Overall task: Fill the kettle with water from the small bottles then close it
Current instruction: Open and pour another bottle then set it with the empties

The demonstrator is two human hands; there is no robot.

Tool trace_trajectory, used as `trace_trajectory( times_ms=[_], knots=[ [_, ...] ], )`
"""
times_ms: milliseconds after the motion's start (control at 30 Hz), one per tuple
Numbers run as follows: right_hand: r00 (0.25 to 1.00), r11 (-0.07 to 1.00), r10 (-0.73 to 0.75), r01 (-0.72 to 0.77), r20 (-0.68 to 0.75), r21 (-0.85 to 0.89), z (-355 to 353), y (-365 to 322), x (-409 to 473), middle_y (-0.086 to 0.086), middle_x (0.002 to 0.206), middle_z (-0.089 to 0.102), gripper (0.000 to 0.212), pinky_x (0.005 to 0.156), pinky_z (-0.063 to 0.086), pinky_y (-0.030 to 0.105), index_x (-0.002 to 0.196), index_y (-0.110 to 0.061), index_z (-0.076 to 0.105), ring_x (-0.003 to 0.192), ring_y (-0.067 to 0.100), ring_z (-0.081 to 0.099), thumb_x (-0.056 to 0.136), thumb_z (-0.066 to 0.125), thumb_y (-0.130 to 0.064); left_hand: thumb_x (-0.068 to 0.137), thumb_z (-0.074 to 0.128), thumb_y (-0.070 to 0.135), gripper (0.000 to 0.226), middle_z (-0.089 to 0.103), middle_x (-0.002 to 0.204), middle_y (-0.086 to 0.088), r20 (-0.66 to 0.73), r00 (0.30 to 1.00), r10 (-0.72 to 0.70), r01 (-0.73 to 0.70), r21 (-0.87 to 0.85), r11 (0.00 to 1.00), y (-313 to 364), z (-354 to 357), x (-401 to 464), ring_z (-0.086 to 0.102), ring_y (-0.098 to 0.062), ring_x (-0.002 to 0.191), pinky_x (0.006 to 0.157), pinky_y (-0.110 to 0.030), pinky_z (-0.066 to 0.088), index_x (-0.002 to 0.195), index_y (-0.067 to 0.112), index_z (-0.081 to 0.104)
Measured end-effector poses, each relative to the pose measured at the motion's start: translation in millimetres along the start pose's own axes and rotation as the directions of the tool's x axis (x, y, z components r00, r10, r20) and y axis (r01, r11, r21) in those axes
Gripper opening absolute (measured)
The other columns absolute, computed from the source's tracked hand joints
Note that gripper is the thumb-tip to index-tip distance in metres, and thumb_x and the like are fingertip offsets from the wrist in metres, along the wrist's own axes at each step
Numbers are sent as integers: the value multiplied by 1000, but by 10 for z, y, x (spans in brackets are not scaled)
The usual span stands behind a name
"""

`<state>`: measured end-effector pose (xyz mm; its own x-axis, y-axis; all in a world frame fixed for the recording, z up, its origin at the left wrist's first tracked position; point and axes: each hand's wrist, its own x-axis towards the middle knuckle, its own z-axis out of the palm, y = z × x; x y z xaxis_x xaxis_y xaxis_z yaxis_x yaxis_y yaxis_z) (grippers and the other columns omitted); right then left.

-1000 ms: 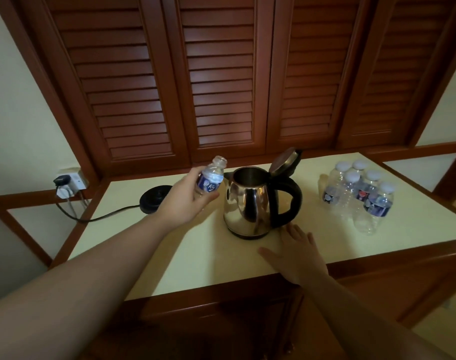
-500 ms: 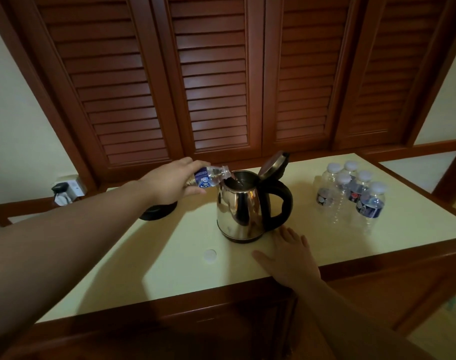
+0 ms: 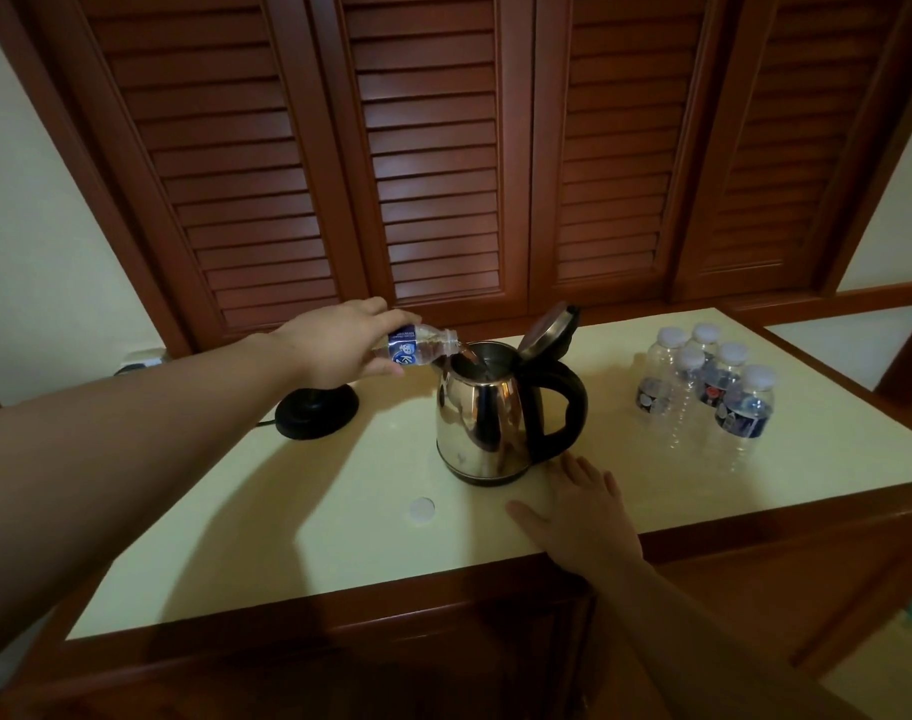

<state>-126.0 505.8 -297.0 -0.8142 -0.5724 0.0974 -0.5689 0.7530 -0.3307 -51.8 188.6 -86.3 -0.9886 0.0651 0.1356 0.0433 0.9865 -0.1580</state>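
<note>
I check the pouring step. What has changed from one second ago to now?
The left hand tipped the small bottle from nearly upright to nearly level, its mouth now at the rim of the kettle, pouring. Unchanged: the grip on the bottle, the lid open, the right hand flat on the counter, the capped bottles.

Head-height view, down onto countertop (image 3: 339, 537)

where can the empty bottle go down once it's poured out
Bare counter lies in front of the kettle base, left of the loose cap, and between kettle and full bottles. It is crowded right of the kettle's foot, where the right hand rests.
</note>
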Motion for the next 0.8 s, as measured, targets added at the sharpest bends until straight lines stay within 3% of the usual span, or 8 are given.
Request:
trace_trajectory(
  times_ms=[233,367,567,800],
  knots=[
    [1000,1000,7,-7,-19,0,-1,-16,-6,4,166,30,88,127,15,50,157,-23,30,155,25,19,90,36,-79,99,55,59,71,49,124,-2,5,999,34,-35,63,997,15,-70,16,55,-25,110,85,-39,49,159,27,32],
    [1000,1000,5,-5,-4,0,-4,-10,-10,5,167,27,88,127,13,50,158,-22,29,156,26,18,91,35,-79,98,53,61,71,49,126,-2,12,999,41,-42,80,996,18,-130,34,53,-22,111,82,-34,45,159,29,32],
    [1000,1000,8,-8,-3,2,32,16,10,5,166,29,91,126,15,52,157,-23,31,155,25,20,88,32,-81,98,51,63,71,50,127,-1,27,998,54,-57,153,986,21,-236,49,54,-23,113,88,-43,52,159,32,31],
    [1000,1000,3,-3,-14,2,5,-1,-5,5,166,31,88,126,14,51,157,-22,33,155,26,21,89,36,-79,98,54,62,70,51,128,-1,37,996,86,-92,221,971,18,-355,139,52,-23,118,82,-34,44,157,33,32]
  ],
)
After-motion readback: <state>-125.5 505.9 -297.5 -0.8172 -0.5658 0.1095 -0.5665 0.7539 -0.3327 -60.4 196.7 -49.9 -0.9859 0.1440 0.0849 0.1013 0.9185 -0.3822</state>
